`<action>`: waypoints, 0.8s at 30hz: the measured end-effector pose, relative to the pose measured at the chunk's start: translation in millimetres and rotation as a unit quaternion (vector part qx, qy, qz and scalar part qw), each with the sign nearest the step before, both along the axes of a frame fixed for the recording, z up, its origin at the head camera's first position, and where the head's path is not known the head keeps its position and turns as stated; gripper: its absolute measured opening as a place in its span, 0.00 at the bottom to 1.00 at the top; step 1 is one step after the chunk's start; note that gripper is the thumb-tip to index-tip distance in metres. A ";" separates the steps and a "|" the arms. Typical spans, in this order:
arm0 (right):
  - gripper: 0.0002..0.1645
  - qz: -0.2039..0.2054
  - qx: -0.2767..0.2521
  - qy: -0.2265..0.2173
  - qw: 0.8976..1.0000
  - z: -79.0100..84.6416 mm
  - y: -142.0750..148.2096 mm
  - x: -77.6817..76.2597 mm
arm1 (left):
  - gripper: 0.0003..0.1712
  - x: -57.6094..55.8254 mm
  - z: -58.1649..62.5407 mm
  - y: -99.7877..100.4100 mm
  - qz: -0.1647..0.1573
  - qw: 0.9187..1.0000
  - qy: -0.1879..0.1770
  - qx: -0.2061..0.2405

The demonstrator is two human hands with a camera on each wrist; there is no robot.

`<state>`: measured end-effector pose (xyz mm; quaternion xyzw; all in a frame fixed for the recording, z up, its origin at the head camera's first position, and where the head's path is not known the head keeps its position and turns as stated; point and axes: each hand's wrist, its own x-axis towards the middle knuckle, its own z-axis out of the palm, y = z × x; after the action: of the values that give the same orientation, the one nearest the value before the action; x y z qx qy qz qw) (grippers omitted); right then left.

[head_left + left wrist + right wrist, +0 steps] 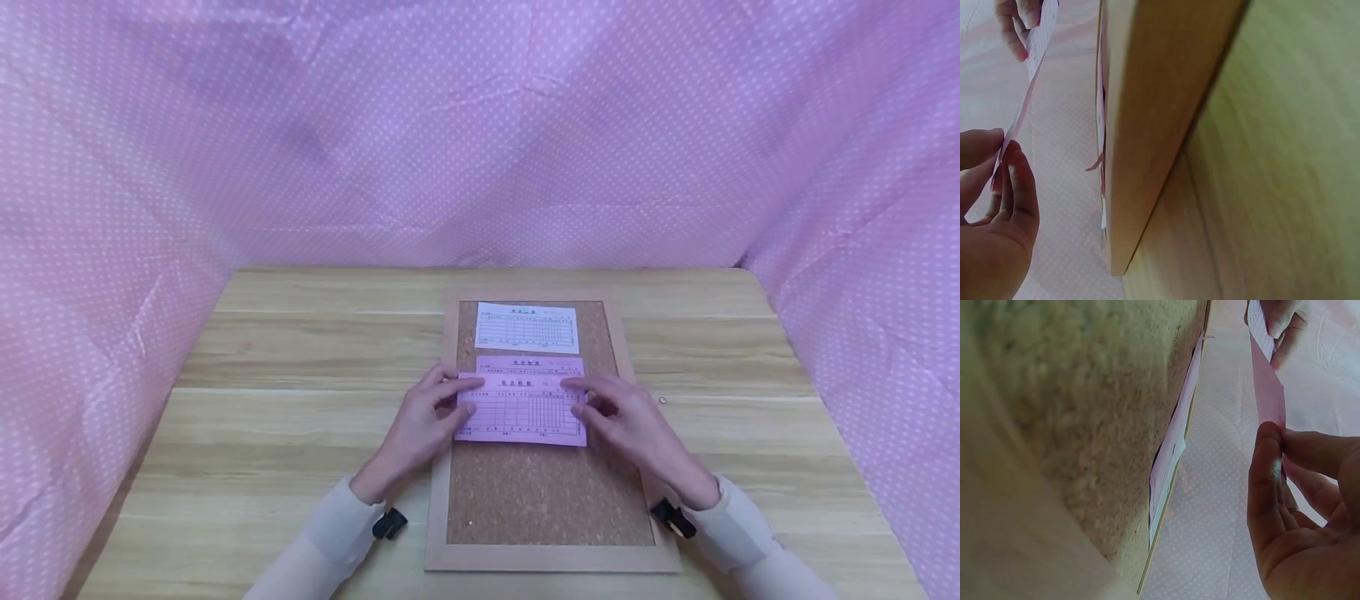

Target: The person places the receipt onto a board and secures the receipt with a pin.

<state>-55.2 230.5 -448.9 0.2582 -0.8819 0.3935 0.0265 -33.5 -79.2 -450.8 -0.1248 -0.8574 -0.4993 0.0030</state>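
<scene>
A pink printed form (519,414) is stretched between both hands, above a wood-framed corkboard (551,500). My left hand (426,421) pinches its left edge between thumb and fingers. At the right edge, my right hand (633,423) pinches it the same way. Both wrist views show the held form (1020,115) standing off the board. A second pink form (487,363) lies on the cork, its lower part hidden behind the held one in the head view. Farther up the board is a white form (527,328) with a similar printed grid.
The corkboard lies on a wooden table (300,350). A tiny round object (663,400) sits on the tabletop right of the board, too small to identify. Pink dotted cloth (480,150) surrounds the table at the back and sides. Dark clips (389,524) hang at both sleeves.
</scene>
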 end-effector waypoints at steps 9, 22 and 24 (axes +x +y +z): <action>0.23 0.018 0.017 -0.002 1.000 -1.3 2.8 1.3 | 0.20 1.8 -1.6 -4.1 -0.049 0.997 0.017 -0.060; 0.23 0.050 0.050 -0.016 0.997 -3.7 10.6 4.6 | 0.21 4.0 -8.6 -6.8 -0.113 0.986 0.013 -0.125; 0.23 0.054 0.053 -0.020 0.997 -4.4 11.1 4.8 | 0.22 4.1 -9.4 -7.2 -0.124 0.982 0.019 -0.138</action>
<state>-50.4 241.6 -453.3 0.2987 -0.8867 0.3519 -0.0261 -29.5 -86.4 -460.1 -0.2389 -0.8957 -0.3702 -0.0606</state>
